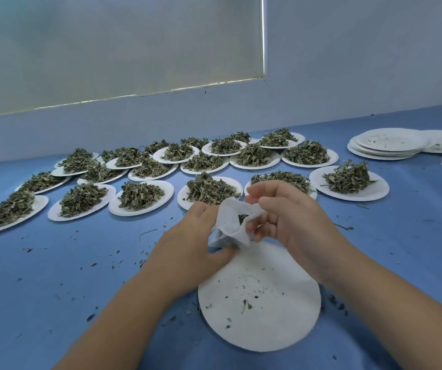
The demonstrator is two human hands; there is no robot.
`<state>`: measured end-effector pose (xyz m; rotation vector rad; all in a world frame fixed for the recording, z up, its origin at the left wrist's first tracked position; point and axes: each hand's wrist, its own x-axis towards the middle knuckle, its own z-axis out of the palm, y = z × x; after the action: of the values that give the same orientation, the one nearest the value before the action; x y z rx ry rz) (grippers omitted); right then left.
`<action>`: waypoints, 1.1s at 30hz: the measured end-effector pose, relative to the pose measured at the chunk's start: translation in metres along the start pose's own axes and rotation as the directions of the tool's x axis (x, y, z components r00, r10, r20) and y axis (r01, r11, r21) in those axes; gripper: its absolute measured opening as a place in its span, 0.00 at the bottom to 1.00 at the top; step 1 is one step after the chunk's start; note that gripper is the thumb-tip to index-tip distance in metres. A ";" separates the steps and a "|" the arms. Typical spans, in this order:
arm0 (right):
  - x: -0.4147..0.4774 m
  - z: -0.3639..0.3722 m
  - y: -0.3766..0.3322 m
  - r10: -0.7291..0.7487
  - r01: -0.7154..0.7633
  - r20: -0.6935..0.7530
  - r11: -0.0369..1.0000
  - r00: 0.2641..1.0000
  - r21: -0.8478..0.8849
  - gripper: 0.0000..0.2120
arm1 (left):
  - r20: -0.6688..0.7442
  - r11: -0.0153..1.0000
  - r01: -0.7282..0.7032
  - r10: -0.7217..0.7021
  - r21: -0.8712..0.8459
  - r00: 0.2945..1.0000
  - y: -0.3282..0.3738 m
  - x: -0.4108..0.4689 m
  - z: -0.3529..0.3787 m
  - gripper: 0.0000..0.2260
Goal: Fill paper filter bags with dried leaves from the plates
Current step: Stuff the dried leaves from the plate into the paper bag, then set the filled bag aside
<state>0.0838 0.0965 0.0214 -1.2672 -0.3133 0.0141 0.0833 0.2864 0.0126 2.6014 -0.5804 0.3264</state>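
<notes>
Fingers (264,205) of the right hand (297,220) pinch the upper rim of the paper filter bag (228,228), and the left hand (196,236) grips its lower part from 9 o'clock, so the mouth is open and some dried leaves (242,217) show inside. The bag is held just above the nearly emptied paper plate (281,321), probably so that falling crumbs land there. Full plates (140,196) wait from 10 to 1 o'clock. Used plates (390,146) are stacked apart at 2 o'clock.
</notes>
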 end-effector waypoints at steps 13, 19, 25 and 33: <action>-0.003 0.012 0.019 -0.155 0.169 0.076 0.771 0.985 -0.614 0.23 | -0.140 0.958 0.031 -0.073 -0.286 0.987 -0.010 0.002 0.006 0.08; 0.018 0.028 0.016 -0.096 0.102 0.049 0.691 0.994 -0.715 0.09 | -0.266 0.925 -0.006 -0.103 -0.381 0.959 -0.012 0.000 0.000 0.11; 0.041 0.074 -0.007 -0.108 0.090 0.015 0.739 0.994 -0.668 0.14 | -0.416 0.876 0.029 -0.257 -0.481 0.873 -0.027 -0.007 -0.023 0.09; 0.061 0.182 0.002 0.012 0.068 0.135 0.818 0.991 -0.571 0.14 | -0.390 0.790 0.156 -0.451 -0.593 0.803 -0.076 -0.067 -0.070 0.15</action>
<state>0.0984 0.2785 0.0812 -1.8733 -0.4744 -0.0240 0.0490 0.4041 0.0234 1.8942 -0.0148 0.6223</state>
